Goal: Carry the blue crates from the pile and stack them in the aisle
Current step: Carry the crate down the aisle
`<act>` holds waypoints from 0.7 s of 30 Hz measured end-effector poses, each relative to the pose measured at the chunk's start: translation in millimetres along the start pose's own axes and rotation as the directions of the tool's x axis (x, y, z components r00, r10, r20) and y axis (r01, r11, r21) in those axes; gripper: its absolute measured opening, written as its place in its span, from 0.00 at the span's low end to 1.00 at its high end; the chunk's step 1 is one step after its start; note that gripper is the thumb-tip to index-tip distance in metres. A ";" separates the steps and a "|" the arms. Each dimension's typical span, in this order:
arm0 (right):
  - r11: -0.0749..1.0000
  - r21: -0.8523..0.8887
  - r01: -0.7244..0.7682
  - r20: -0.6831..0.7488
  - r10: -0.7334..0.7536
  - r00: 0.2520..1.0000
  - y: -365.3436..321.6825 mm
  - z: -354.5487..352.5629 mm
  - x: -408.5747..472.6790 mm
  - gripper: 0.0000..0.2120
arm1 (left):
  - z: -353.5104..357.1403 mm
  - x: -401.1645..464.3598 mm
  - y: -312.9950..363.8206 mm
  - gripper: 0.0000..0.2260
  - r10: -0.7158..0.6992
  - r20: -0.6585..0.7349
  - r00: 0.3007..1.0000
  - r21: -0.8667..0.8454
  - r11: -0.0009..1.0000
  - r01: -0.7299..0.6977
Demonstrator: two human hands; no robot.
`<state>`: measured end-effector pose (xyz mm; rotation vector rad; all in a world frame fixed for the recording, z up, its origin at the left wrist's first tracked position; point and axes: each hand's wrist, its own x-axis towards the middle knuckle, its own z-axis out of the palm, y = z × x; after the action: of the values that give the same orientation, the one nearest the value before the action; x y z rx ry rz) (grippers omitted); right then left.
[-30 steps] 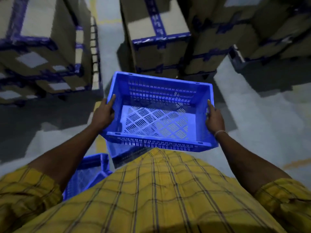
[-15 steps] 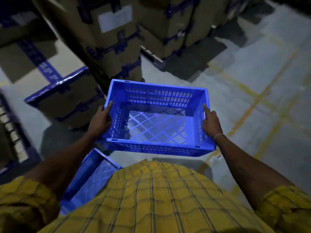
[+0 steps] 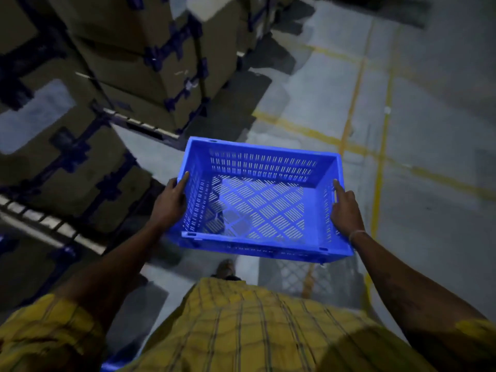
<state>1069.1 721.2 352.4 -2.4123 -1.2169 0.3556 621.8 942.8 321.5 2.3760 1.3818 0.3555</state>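
An empty blue crate point(image 3: 264, 162) with slotted walls and a lattice floor hangs level in the air in front of my body. My left hand point(image 3: 169, 202) grips its left wall, thumb over the rim. My right hand point(image 3: 346, 209) grips the right wall at the handle slot, a thin band on the wrist. The crate's shadow falls on the floor under it. A sliver of another blue thing point(image 3: 110, 367) shows at the bottom edge, mostly hidden by my yellow checked shirt.
Stacks of cardboard boxes point(image 3: 139, 60) with blue tape stand on pallets point(image 3: 145, 128) along the left. Grey concrete floor point(image 3: 434, 130) with yellow painted lines point(image 3: 378, 167) spreads ahead and to the right. One of my feet point(image 3: 225, 268) shows below the crate.
My view has swung right: the boxes slid left, more lined floor shows ahead. The crates at my lower left have almost left view. Both hands keep their hold.
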 end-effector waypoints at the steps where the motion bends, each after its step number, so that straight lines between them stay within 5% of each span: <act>1: 1.000 -0.001 -0.026 -0.012 0.026 1.000 2.0 -3.2 14.3 0.33 | 0.7 27.6 4.2 0.33 0.017 0.009 1.000 -0.014 1.000 -0.016; 11: 0.982 0.020 -0.189 -0.160 0.190 0.969 34.7 -32.4 161.4 0.33 | 17.1 279.8 76.2 0.34 0.240 0.105 0.965 0.008 0.970 -0.242; 21: 0.969 0.063 -0.240 -0.207 0.248 0.946 143.6 -75.2 377.3 0.35 | 103.3 508.7 196.2 0.30 0.288 0.108 0.951 -0.009 0.957 -0.289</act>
<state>1421.3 931.6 336.0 -2.4985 -0.8145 0.1814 1063.5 1278.6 329.9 2.5658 0.9895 0.2927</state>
